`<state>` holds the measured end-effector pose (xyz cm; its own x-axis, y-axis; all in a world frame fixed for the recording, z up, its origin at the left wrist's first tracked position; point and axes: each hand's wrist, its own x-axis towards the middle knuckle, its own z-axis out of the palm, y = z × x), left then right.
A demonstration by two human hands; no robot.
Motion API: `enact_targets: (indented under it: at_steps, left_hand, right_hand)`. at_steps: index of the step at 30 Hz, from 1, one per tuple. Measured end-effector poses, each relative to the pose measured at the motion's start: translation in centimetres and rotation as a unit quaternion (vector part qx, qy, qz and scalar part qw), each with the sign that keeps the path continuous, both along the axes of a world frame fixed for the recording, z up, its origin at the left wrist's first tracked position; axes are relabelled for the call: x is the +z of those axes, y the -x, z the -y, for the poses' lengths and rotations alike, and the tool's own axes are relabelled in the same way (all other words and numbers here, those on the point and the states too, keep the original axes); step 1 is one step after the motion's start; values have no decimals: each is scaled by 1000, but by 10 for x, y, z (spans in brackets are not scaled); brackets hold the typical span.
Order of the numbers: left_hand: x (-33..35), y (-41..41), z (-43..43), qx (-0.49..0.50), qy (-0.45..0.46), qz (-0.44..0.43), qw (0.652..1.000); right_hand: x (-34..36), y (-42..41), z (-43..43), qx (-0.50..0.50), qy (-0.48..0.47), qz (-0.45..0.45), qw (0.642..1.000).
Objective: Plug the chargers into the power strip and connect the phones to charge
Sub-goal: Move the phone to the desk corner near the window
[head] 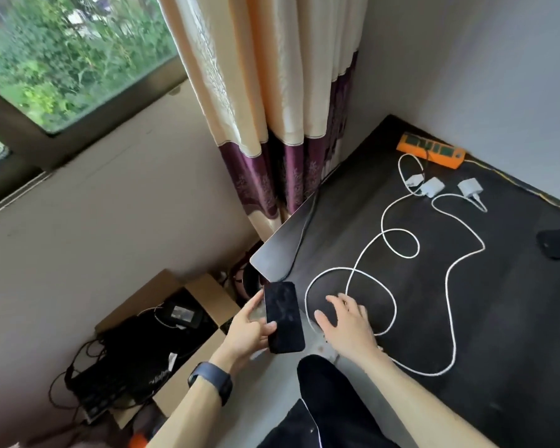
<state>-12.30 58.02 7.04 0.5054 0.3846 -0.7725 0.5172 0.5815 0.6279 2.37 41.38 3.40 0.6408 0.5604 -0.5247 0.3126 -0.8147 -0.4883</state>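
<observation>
My left hand (249, 331) holds a black phone (283, 316) by its edges, screen up, over the near left corner of the dark table (514, 318). My right hand (346, 321) rests on the table beside it, fingers spread over a loop of long white cable (398, 263). At the far end lies an orange power strip (432, 149). In front of it lie white charger bricks (432, 186) (470, 186), unplugged, with the cables running from them. A second black phone (558, 242) lies at the right edge.
A cream and purple curtain (272, 108) hangs at the table's far left corner beside a window (62, 59). Below the table's left side, a cardboard box (162, 344) holds black gear and tangled wires. A black cord (299, 240) runs off the table's left edge.
</observation>
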Motion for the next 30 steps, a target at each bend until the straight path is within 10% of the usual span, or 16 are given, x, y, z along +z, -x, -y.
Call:
enact_targets:
  at_steps: [10, 30]
  left_hand:
    - [-13, -82, -59, -119, -85, -56, 988]
    - [-55, -179, -74, -411, -242, -120, 871]
  right_hand:
    - [-48, -44, -47, 240, 120, 84, 960]
    - [-30, -43, -18, -96, 171, 53, 979]
